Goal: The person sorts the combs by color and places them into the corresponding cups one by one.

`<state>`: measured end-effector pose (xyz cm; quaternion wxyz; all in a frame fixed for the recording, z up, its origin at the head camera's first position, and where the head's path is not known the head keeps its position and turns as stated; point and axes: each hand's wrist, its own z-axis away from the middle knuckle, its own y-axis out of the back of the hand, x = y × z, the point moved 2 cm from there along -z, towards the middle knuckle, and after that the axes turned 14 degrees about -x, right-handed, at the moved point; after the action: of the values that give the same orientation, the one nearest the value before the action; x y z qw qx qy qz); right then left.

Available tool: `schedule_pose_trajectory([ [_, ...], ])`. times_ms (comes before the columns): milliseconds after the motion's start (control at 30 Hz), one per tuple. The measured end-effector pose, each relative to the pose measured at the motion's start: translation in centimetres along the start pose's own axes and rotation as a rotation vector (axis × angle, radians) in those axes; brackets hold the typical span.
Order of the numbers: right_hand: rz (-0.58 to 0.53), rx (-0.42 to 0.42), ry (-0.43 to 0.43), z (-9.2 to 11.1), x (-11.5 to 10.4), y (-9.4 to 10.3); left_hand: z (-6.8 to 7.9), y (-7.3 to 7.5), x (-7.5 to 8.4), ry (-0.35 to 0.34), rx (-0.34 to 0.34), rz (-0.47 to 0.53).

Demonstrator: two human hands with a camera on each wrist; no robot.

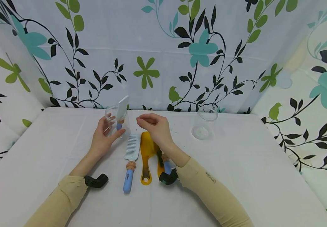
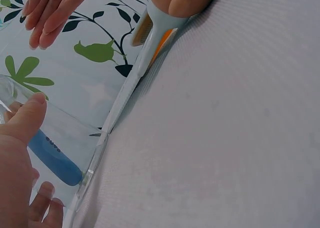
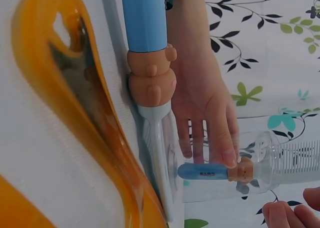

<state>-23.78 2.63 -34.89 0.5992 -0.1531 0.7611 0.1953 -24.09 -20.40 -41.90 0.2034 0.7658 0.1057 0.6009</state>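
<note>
From my head, I see my left hand (image 1: 102, 135) wrapped round a clear cup (image 1: 126, 127). A comb with a blue handle (image 1: 122, 108) stands in it beside my fingers, handle down, with its flat pale end poking up past the rim. My right hand (image 1: 156, 127) is near the cup, fingers a bit bent, with nothing in them. A second cup (image 1: 201, 127) is well off to the right of that hand, and another comb (image 1: 130, 164) lies on the worktop (image 1: 237, 157) between my hands. From my left wrist, I see my thumb on one side of the cup and the blue handle down near its bottom. I think a firm but soft hold, low down, is best, because that tall end could tip the cup. From my right wrist, a yellow tool (image 3: 85, 113) lies close to my right arm. I should lift my right fingers gently and not bump the comb's teeth, which look very near them.
</note>
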Motion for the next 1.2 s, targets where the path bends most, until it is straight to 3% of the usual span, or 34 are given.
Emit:
schedule_pose_trajectory([
  [733, 0.104, 0.02, -0.021, 1.1, 0.8, 2.0, 0.1, 0.0, 0.2, -0.016, -0.003, 0.013],
  [1200, 0.134, 0.028, -0.107, 2.0, 1.1, 3.8, 0.2, -0.1, 0.5, 0.006, -0.012, -0.004],
])
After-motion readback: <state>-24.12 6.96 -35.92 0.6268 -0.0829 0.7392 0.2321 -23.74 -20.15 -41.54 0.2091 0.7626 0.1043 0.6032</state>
